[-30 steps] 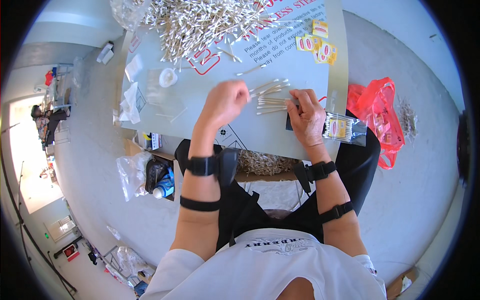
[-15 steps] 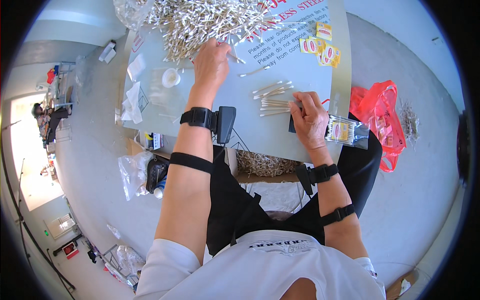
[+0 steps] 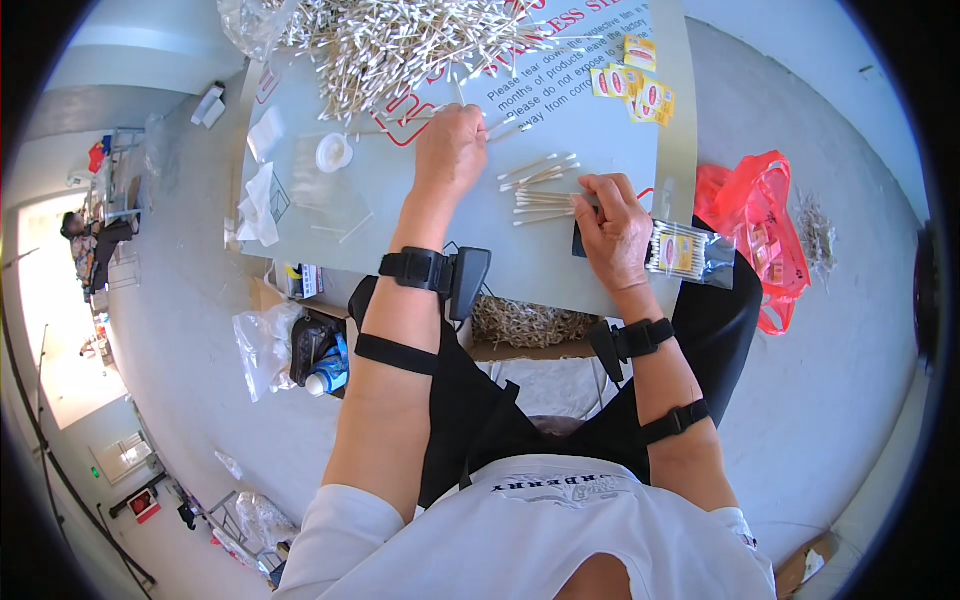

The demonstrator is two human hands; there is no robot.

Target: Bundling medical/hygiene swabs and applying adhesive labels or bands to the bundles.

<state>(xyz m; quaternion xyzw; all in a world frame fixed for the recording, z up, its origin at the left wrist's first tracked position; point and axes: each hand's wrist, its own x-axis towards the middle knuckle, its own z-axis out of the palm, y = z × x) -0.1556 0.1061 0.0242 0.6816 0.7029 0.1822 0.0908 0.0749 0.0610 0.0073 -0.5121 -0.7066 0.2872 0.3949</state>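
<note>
A big loose heap of cotton swabs lies at the far side of the sheet-topped table. Just in front of it, my left hand is closed in a pinch, with swab ends showing at its right side; its fingertips are partly hidden. My right hand rests near the table's right edge, thumb and fingers closed on the ends of a small row of swabs. A few more swabs lie slanted beyond that row. Beside my right wrist is a clear bag of swabs with a yellow label.
Yellow cards lie at the far right of the table. A small white round container and crumpled white tissue are on the left. A red plastic bag hangs to the right. Below the table edge, a box holds many swabs.
My left hand has drawn back from the heap, toward me and to the right, bringing a swab beside the one lying there. My right hand stays at its row of swabs.
</note>
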